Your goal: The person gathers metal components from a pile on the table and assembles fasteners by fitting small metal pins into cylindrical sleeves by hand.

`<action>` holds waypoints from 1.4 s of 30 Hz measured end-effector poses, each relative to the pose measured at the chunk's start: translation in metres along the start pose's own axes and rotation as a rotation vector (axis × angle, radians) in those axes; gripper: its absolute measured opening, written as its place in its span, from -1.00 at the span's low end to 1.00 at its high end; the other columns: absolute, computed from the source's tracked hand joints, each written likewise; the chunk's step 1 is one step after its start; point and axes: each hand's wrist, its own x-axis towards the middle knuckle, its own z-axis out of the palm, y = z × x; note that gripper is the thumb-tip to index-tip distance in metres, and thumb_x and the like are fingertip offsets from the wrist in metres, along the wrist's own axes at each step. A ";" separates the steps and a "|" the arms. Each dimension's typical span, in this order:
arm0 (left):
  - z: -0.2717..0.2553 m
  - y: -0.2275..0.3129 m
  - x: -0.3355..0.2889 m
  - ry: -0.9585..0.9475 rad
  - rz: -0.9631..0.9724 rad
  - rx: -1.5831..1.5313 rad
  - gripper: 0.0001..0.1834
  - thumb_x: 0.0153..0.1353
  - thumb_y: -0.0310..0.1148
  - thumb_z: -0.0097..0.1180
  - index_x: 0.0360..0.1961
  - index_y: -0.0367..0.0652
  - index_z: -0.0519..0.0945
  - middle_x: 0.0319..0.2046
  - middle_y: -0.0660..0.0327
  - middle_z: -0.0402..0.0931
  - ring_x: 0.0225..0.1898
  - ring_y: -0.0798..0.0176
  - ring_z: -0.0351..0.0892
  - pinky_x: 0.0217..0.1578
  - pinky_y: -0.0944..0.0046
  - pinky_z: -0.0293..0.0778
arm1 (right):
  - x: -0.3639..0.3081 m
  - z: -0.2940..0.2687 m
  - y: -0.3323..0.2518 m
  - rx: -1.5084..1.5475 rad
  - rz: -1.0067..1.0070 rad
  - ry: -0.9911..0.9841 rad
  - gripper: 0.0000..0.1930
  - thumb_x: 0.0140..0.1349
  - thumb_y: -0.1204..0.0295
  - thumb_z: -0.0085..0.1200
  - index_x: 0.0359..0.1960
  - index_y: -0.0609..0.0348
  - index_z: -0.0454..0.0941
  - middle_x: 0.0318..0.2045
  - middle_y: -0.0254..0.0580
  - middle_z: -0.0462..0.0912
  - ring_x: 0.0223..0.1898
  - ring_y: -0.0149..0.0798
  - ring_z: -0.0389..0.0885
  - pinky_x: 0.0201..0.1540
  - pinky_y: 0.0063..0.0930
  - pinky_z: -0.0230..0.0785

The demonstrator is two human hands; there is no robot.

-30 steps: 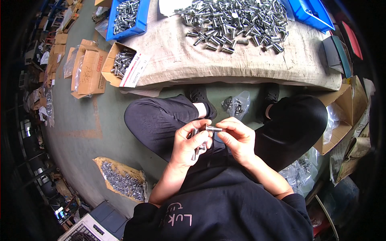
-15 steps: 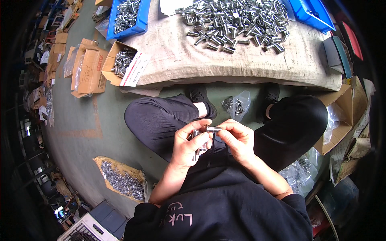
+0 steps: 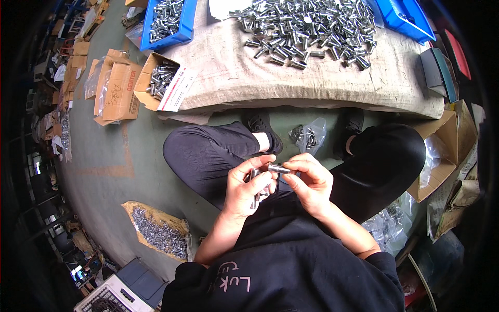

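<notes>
Above my lap, my right hand point(image 3: 314, 186) pinches one shiny flat-headed metal pin point(image 3: 279, 168) between thumb and fingers. The pin lies nearly level, its head pointing left toward the fingertips of my left hand point(image 3: 240, 193). Closed in that left hand are a few more metal pins point(image 3: 255, 200), partly hidden by the fingers. Beyond my knees, a large heap of similar pins point(image 3: 312, 31) covers part of the cloth-covered table point(image 3: 228, 78).
Blue bins point(image 3: 189, 32) stand at both far corners of the table. A carton of pins point(image 3: 150, 96) sits at its left edge. Between my feet lies a clear bag of metal parts point(image 3: 312, 136). An open carton point(image 3: 446, 135) is at right, a tray of small parts point(image 3: 156, 229) at lower left.
My right hand has drawn the pin slightly to the right, and its head now shows apart from the left index finger. My left hand stays nearly in place.
</notes>
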 end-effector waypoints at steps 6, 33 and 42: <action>-0.005 -0.005 0.001 -0.046 -0.137 -0.230 -0.69 0.17 -0.41 -0.04 -0.08 -0.33 0.41 -0.41 0.13 0.48 -0.55 0.34 0.47 -0.65 0.49 0.38 | 0.004 -0.004 -0.003 0.338 0.186 0.060 -0.86 -0.01 0.64 0.05 -0.36 0.35 0.46 -0.36 -0.17 0.48 -0.39 -0.37 0.45 -0.30 -0.57 0.32; -0.014 -0.012 0.005 0.041 -0.289 -0.493 -0.66 0.25 -0.20 -0.14 -0.16 -0.27 0.43 -0.34 0.06 0.50 -0.45 0.21 0.53 -0.70 0.46 0.37 | 0.004 -0.003 -0.007 0.404 0.500 0.115 -0.82 0.00 0.56 0.19 -0.35 0.24 0.46 -0.59 -0.42 0.46 -0.68 -0.64 0.29 -0.66 -0.80 0.12; 0.001 -0.007 0.000 0.082 -0.071 0.056 -0.67 0.11 -0.48 0.08 -0.07 -0.33 0.43 -0.45 0.14 0.52 -0.58 0.47 0.46 -0.78 0.61 0.20 | -0.001 0.003 -0.004 0.236 0.253 0.114 -0.81 0.02 0.61 0.15 -0.31 0.28 0.46 -0.53 -0.39 0.49 -0.58 -0.61 0.37 -0.57 -0.79 0.21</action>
